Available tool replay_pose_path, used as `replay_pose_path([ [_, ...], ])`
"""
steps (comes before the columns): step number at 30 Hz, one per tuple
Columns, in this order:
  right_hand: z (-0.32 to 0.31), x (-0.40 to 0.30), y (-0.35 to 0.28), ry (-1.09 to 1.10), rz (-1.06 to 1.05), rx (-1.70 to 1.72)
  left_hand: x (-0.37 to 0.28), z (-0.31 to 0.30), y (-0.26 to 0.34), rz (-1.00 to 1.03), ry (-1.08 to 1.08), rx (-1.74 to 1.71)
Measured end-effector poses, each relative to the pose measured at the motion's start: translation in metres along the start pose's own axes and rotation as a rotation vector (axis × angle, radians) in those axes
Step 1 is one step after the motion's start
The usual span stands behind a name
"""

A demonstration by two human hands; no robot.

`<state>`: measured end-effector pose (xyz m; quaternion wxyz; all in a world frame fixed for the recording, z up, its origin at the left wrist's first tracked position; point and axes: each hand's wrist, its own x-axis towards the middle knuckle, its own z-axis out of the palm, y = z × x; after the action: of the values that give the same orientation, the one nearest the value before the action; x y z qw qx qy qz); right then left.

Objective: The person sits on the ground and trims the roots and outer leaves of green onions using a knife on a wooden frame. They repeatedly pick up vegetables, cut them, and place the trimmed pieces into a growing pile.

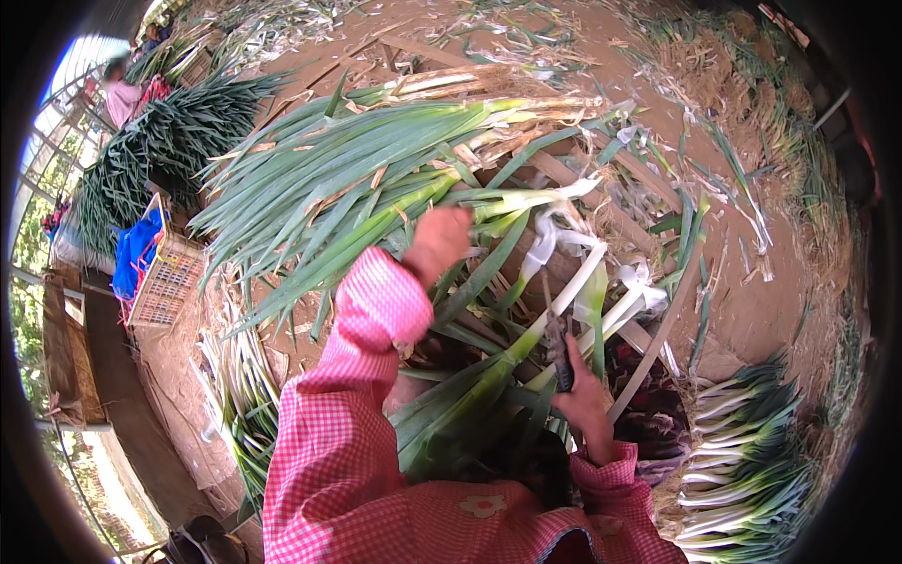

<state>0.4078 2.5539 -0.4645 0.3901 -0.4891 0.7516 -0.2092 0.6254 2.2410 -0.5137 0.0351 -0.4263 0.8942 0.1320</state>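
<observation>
My right hand (588, 402) grips a knife by its dark handle (564, 374), with the narrow blade pointing away from me. Beneath the knife, a long green onion (574, 285) with a bare white shank slants across my lap, leaves toward my body. A second white shank (627, 307) lies just right of it, loose skin at its root end. My left hand (442, 240), blurred by motion, is at the near edge of a big pile of unpeeled green onions (366, 155). Its fingers are not clear enough to show whether they hold a stalk.
Wooden slats (627, 166) support the pile. Peeled onions lie in a row (740, 458) at right and in a heap (243, 381) at left. A plastic crate (169, 282) with a blue bag stands left, near another leafy stack (176, 141). A person (120, 95) is beyond. Trimmings litter the floor.
</observation>
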Motion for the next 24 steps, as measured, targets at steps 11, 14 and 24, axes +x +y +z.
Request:
replay_pose_path([
  [11, 0.018, -0.001, 0.005, 0.02, 0.014, -0.016, 0.02, 0.018, 0.016, -0.271, -0.036, 0.121],
  [14, 0.027, -0.023, -0.006, 0.068, -0.178, 0.027, -0.005, 0.01, 0.025, -0.156, 0.035, 0.081],
  [24, 0.015, -0.055, 0.006, -0.009, -0.227, 0.162, -0.097, -0.037, 0.079, -0.067, -0.112, -0.158],
])
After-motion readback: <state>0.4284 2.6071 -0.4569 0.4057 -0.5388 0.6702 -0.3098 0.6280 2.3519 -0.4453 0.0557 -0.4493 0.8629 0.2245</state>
